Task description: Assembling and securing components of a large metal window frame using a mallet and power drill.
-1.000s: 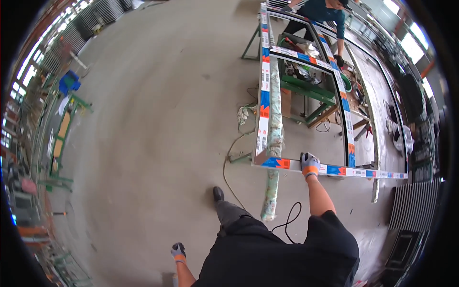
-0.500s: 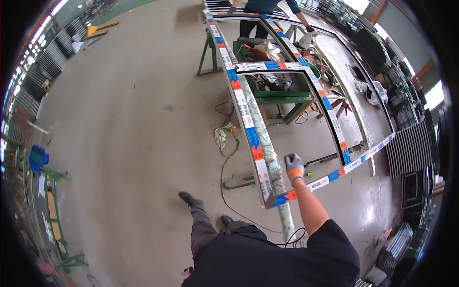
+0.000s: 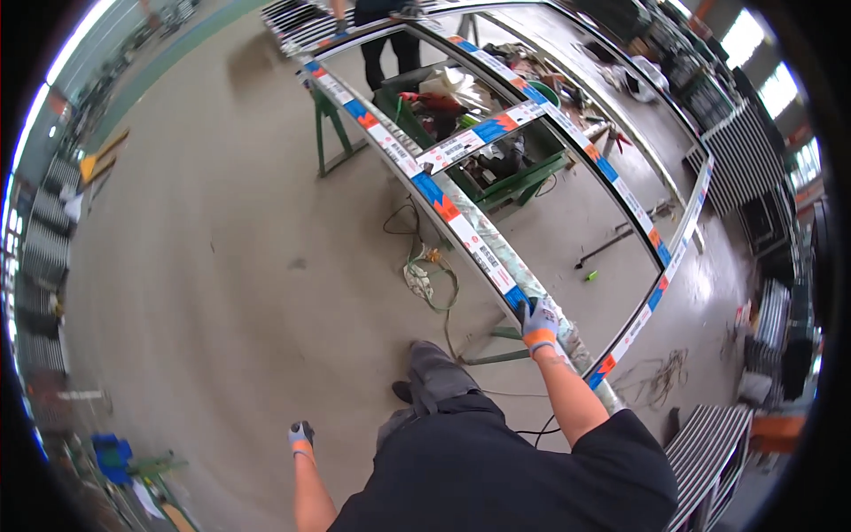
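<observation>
A large window frame [image 3: 479, 251], with dark inner edges and rails covered in white, blue and orange film, lies across padded supports. My right hand [image 3: 539, 324], in a grey and orange glove with dark fingertips, grips its left rail close to the near corner. The fingers curl over the rail's outer side. Off to the left, my left hand [image 3: 302, 434] hangs low over the floor in a matching glove. Its fingers are curled, and nothing shows in them. Beneath the right hand runs a support beam [image 3: 483, 226] wrapped in pale green patterned material.
A green cart [image 3: 523, 186] with tools and scraps stands under the frame. A co-worker [image 3: 390, 49] is at the far end. Cable [image 3: 450, 332] loops on the floor near my feet. A green trestle leg [image 3: 326, 133] holds the far left side; striped panel stacks [image 3: 745, 160] stand at right.
My right hand has moved from over the frame's opening onto its left rail. My left hand has swung forward into fuller view. The whole view has turned and shifted.
</observation>
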Demonstrator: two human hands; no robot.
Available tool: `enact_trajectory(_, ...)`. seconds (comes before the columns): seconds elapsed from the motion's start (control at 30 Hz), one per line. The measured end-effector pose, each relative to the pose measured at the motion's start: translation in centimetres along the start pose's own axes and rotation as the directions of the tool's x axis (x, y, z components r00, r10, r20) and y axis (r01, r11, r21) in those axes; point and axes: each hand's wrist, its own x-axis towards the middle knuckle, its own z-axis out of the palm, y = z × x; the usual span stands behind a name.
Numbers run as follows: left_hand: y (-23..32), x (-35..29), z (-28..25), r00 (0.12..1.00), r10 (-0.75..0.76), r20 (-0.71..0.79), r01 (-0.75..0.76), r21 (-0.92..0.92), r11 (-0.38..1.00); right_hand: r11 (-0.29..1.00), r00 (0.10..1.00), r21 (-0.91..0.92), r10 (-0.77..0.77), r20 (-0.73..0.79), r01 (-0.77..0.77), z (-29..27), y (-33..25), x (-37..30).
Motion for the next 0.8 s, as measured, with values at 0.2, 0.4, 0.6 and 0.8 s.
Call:
enact_trajectory(0.2, 20.0, 9.5, 11.7, 0.977, 0.157, 0.142, -0.158, -0.003, 0.987, 0.981, 0.981, 0.005, 0.195, 0.025, -0.195, 0.4, 0.4, -0.2)
enact_trajectory(0.4, 27.1, 13.2, 25.0, 0.916, 0.176, 0.361, -0.281, 0.263, 0.923, 0.930, 0.926, 0.008, 0.365, 0.099, -0.368, 4.4, 1.2, 3.6)
enact_trajectory(0.6, 37.2, 18.8, 36.1, 0.684, 0.376, 0.625, -0.610, 0.209, 0.764, 0.802, 0.919, 0.481, 0.393, 0.021, -0.353, 0.2, -14.0, 15.6)
enact_trajectory(0.8, 45.6, 24.4, 43.9, 0.787, 0.190, 0.587, -0.410, 0.267, 0.872, 0.846, 0.943, 0.473, 0.322, -0.086, -0.246, 0.4, -23.8, 24.9)
